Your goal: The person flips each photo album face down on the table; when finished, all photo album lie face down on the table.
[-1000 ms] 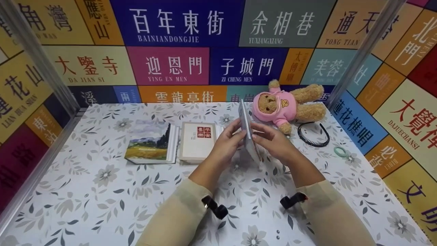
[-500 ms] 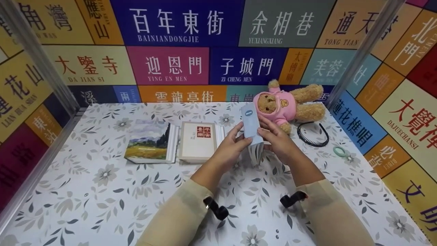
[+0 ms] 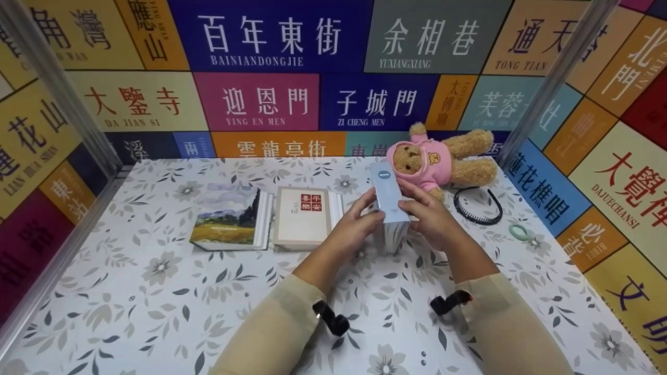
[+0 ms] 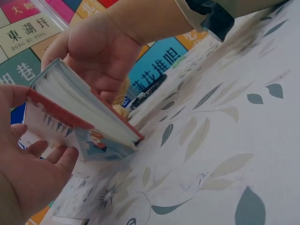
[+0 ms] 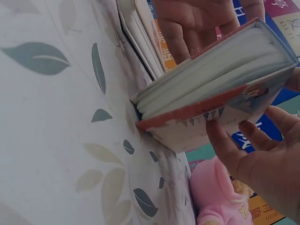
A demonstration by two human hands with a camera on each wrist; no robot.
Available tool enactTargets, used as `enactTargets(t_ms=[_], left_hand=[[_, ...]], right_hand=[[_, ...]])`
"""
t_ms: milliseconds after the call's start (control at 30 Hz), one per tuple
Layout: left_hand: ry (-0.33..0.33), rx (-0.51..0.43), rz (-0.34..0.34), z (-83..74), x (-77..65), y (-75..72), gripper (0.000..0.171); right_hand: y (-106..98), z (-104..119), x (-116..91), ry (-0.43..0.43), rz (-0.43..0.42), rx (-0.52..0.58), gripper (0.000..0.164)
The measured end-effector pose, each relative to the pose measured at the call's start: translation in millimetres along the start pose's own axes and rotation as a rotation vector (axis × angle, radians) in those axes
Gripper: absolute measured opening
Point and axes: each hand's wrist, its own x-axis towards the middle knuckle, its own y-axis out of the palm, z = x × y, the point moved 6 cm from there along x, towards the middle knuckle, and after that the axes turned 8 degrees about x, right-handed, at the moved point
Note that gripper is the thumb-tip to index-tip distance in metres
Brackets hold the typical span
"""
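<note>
Both hands hold a thick photo album (image 3: 392,195) upright, its light blue spine facing up toward the head camera. My left hand (image 3: 354,224) grips its left side, thumb near the spine's lower end. On the other side, my right hand (image 3: 430,216) holds it with thumb and fingers. The left wrist view shows red, white and blue printing on the album's cover (image 4: 70,126) and slightly fanned pages between the covers. In the right wrist view, a lower corner of the album (image 5: 211,89) is close to the table; contact is hard to tell.
Left of the hands lie a landscape-painted album (image 3: 226,219) and a beige album (image 3: 299,216) with red characters. A teddy bear (image 3: 437,159) in a pink hoodie lies behind the right hand, near a black headband (image 3: 477,205) and a green ring (image 3: 519,232).
The album has turned from a thin edge-on view to show its blue spine, and more of the spine's width shows now. Both hands stay on it; the other things have not moved.
</note>
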Motion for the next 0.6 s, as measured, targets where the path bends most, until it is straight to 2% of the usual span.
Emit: enactTargets(t_ms=[100, 200, 300, 433, 600], left_hand=[[-0.001, 0.060, 0.016, 0.6, 0.6, 1.9, 0.065], [-0.046, 0.113, 0.012, 5.2, 2.0, 3.1, 0.060], [-0.115, 0.098, 0.016, 12.6, 3.8, 4.9, 0.058], [-0.202, 0.028, 0.024, 23.4, 3.5, 4.9, 0.058], [-0.272, 0.040, -0.002, 32.1, 0.3, -1.5, 0.057]], right_hand=[[-3.9, -0.1, 0.9, 0.021, -0.012, 0.056, 0.062], [-8.3, 0.0, 1.9, 0.037, -0.029, 0.110, 0.063], [-13.4, 0.1, 2.8, 0.032, -0.039, 0.127, 0.065], [-22.7, 1.6, 2.6, -0.008, -0.049, 0.118, 0.067], [-40.0, 5.1, 2.2, -0.043, -0.083, 0.127, 0.073]])
